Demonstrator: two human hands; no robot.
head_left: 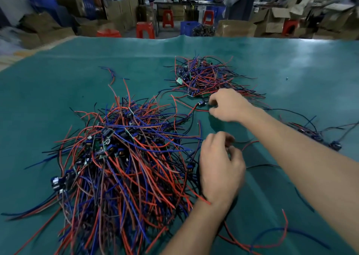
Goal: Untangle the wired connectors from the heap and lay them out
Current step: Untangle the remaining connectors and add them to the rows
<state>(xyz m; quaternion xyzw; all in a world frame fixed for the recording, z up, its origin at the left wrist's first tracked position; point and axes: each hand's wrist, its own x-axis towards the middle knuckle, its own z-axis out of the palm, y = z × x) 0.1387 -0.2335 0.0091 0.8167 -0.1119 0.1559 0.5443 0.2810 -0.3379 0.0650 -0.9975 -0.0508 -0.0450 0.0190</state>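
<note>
Near strays: loose red and blue wires [272,241] lie on the green counter [58,91] at the near right, apart from any pile.
Main heap: the heap [120,163], near left of centre, is a dense knot of red, blue and black leads with small circuit boards and dark blue parts buried in it.
Left hand: my left hand [221,167] sits at the heap's right edge, fingers curled in a pinching grip on a thin wire; which lead it holds I cannot tell through the blur.
Handling, my judgement: each unit looks light; leads are limp and springy, and will snag their neighbours. The small boards look fragile. I would take hold at the board or connector body, not mid-wire, and draw it out slowly.
Right side group: a few units [318,136] with dark leads lie under and beyond my right forearm.
Right hand: my right hand [227,105] reaches farther out, fingers curled, pinching a wired connector [201,104] with a red lead, just near of the far pile.
Far pile: a smaller pile [206,78] of separated pieces, still loosely overlapping.
In the way: crossing leads between heap and far pile; my right forearm covers part of the right group.
Beyond the counter: red stools [145,29], cardboard boxes, blue crates, all blurred.
</note>
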